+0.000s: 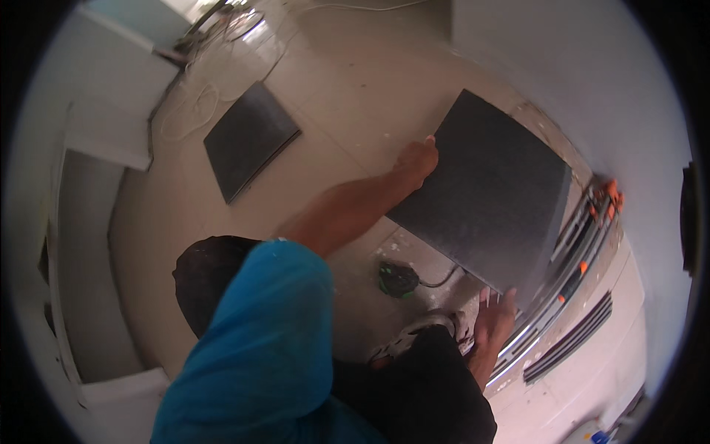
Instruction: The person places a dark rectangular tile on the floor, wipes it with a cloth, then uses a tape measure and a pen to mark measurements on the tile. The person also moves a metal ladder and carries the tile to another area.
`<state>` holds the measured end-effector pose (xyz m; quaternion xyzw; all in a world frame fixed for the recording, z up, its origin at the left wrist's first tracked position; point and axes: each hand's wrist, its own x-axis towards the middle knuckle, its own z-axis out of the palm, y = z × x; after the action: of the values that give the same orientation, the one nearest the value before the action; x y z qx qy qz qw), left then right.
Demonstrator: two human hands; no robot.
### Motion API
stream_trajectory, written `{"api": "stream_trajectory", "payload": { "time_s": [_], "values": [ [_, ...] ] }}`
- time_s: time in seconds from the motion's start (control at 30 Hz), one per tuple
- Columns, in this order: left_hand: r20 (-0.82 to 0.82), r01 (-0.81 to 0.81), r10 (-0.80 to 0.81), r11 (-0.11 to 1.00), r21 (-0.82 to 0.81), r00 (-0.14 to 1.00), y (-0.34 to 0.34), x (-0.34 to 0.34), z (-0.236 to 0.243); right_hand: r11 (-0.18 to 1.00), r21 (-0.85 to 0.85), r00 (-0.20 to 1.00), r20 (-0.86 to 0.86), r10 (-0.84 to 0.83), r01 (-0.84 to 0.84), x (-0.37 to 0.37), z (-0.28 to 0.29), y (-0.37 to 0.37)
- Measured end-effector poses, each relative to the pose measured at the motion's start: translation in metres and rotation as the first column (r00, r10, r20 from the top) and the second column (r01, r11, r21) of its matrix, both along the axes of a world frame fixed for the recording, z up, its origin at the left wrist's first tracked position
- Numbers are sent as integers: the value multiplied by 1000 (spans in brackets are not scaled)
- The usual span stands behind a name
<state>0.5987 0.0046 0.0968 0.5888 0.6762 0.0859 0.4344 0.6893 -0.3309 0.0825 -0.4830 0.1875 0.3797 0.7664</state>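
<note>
A large dark grey tile (492, 192) is held by its edges, right of the middle. My left hand (420, 161) grips its left edge, the thumb lying along the top face and the other fingers hidden. At its near corner, my right hand (495, 314) touches the edge with the fingertips pointing away from me; how far they reach under it is hard to see. Part of a long metal rail assembly (573, 244) with orange fittings runs along the tile's right side. Below the tile's near edge lies a black and green corded tool (398, 279).
Smaller dark tiles (251, 140), seemingly stacked, lie on the floor at the left. Dark strips (568, 339) rest right of the rails. White walls (569, 59) stand on both sides. Cables and clutter (229, 26) are at the far left.
</note>
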Motion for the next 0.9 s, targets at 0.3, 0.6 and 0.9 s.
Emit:
{"api": "stream_trajectory", "payload": {
  "time_s": [0.3,0.6,0.9],
  "values": [
    [272,-450,457,888,-92,847,72,-221,107,803,6,792,167,587,-597,-80,114,133],
    [329,-823,779,568,-10,533,91,-509,35,354,-34,355,-16,935,-935,-258,80,317],
    [169,-910,895,393,134,412,156,-621,-63,364,-94,371,-71,926,-926,-363,-21,437]
  ]
}}
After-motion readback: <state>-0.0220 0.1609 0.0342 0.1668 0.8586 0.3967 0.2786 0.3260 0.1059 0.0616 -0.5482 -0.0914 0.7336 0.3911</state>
